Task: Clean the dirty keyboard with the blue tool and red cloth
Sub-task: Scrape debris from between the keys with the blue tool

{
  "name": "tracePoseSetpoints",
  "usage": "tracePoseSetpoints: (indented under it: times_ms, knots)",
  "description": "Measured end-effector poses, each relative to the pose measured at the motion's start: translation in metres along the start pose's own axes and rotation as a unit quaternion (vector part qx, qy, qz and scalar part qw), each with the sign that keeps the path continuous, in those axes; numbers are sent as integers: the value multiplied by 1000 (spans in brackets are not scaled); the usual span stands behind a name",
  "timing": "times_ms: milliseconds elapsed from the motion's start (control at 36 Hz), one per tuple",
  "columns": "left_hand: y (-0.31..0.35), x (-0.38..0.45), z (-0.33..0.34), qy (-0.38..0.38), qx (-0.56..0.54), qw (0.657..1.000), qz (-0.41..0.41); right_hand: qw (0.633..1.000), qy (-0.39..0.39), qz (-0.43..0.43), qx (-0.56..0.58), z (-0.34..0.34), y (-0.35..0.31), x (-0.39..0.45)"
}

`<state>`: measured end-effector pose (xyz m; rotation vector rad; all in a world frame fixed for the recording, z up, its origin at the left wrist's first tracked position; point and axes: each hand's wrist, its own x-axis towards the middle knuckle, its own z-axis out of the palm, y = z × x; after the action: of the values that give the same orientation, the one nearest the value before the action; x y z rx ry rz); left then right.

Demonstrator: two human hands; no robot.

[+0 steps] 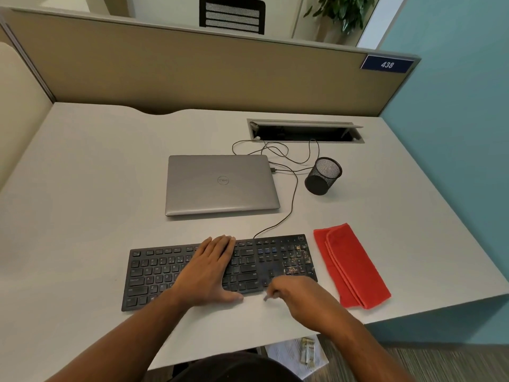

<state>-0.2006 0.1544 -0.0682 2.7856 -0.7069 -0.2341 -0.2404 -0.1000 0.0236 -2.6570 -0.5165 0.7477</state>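
Risk: our flat, relaxed left hand (212, 268) steadies the crumb-speckled black keyboard (154, 274); right hand (297, 295) pinches a small tool (266, 298), whose careless sweep could scatter the crumbs.

Two bare forearms enter from bottom edge, no sleeves visible on either. Left hand (212, 267) and right hand (296, 295) both bare: no gloves, no rings, no watch or wristband seen. Dark garment, black or near it, shows at bottom centre, rounded outline; detail too blurred to tell.
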Motion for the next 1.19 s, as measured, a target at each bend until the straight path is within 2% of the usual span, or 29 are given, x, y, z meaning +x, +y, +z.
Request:
tracePoseSetpoints:
  times_ms: [56,111,167,278,444,667,833,1028,1139,1194]
  knots:
    - [1,0,-1,-3,4,1000,1,994,89,13,58,2,5,-1]
    - [1,-1,-1,-5,1,1000,2,987,142,24,72,5,8,1]
    - [1,-1,-1,-2,-2,1000,2,988,134,39,61,7,6,5]
    - [0,0,1,11,-3,1000,2,995,65,65,39,10,2,7]
    - [-1,0,1,-8,-1,1000,-1,989,123,54,68,10,2,1]
    - [0,0,0,-2,-1,1000,0,985,127,91,-78,-13,16,-3]
    - [-1,0,0,-8,1,1000,0,990,127,51,22,-7,2,4]
    - [-1,0,1,-9,2,1000,0,978,161,135,10,-9,20,2]
    - [-1,0,2,-3,3,1000,3,954,210,166,136,-9,18,10]
    - [-2,1,2,0,-1,1000,2,951,210,166,156,-3,14,14]
